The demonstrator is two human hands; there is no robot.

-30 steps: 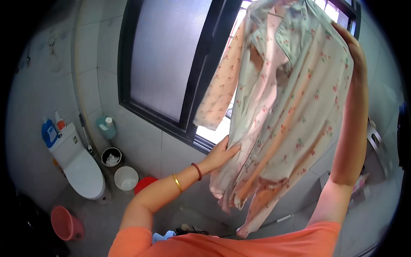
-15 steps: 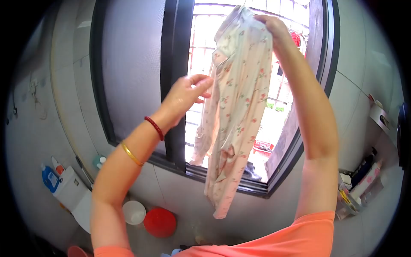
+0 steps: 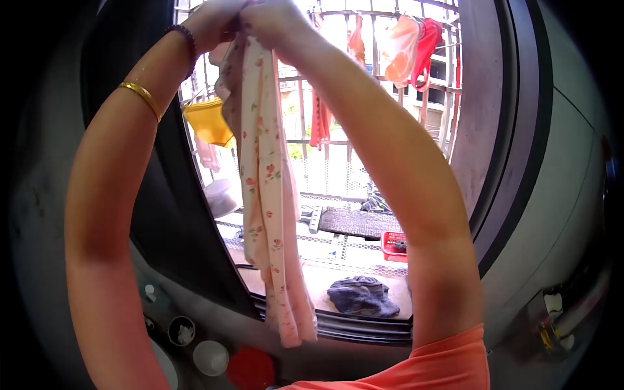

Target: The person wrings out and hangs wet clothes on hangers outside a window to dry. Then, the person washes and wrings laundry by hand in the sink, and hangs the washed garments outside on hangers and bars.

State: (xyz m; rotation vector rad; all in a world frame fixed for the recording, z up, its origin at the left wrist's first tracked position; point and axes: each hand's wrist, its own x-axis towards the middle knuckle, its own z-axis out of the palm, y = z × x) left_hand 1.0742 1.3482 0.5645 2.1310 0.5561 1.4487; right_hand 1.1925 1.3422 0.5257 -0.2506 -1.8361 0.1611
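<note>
A long, pale garment [image 3: 266, 175] printed with small red flowers and green leaves hangs in folds before the open window. Its kind is unclear because it is bunched together. My right hand [image 3: 276, 23] grips its top edge with curled fingers. Close against it, my left hand [image 3: 218, 25] is closed at the same bunched top, though its fingertips are partly hidden. Both hands are raised at the upper edge of the view. The garment's lower end hangs loose in front of the window sill.
Beyond the window bars [image 3: 364, 13] hang a yellow cloth [image 3: 209, 121], a red garment [image 3: 426, 52] and a peach garment [image 3: 400, 52]. Outside lie a dark cloth [image 3: 363, 296] and a red basket [image 3: 394, 246]. A white bucket [image 3: 210, 358] and a red basin [image 3: 251, 368] stand below.
My view has moved closer to the window. The garment has shifted left and up in view, and my left hand, earlier apart from its side, has joined my right at the top.
</note>
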